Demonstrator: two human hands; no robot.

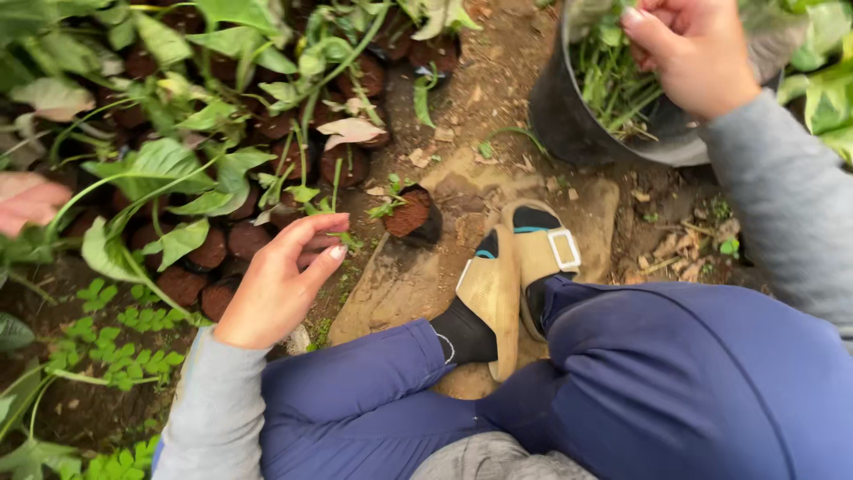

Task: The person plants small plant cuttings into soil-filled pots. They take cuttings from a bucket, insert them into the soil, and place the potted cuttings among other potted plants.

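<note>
left hand [283,284] near seedling pot [410,216], right hand [689,53] over bucket [569,116]

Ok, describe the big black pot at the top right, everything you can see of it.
The black pot looks like thin plastic, round, with a dark wall and a paler rim. It stands on bare soil at the top right, partly cut off by the frame's edge. Inside lies a heap of green stems and pulled weeds. The right hand, in a grey sleeve, hangs over its opening, fingers curled; whether it touches the greens cannot be told. The sandalled feet sit just below it, apart.
</note>
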